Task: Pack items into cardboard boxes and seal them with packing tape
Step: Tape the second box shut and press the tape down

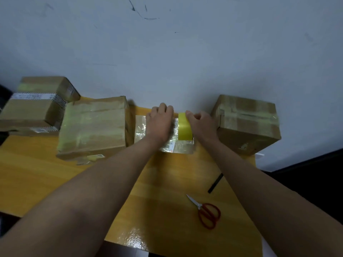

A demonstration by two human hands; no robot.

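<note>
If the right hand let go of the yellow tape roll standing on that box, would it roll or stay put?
The tape roll stands on edge, held by the right hand, so it would probably roll. The box under it is glossy with tape, likely slippery. Its stuck strip might check it.

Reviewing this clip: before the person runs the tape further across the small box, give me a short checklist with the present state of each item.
1. Small box held steady: ok, the left hand lies flat on its top.
2. Tape roll in hand: ok, the right hand grips it, on edge on the box.
3. Tape end stuck down: cannot tell, the hands hide it.
4. Box flaps closed: cannot tell, the glossy top is mostly covered.
5. Scissors ready for cutting: ok, lying on the yellow table, nearer the person, untouched.
6. Room to work: ok, the large box and right box stand apart from the roll.
</note>
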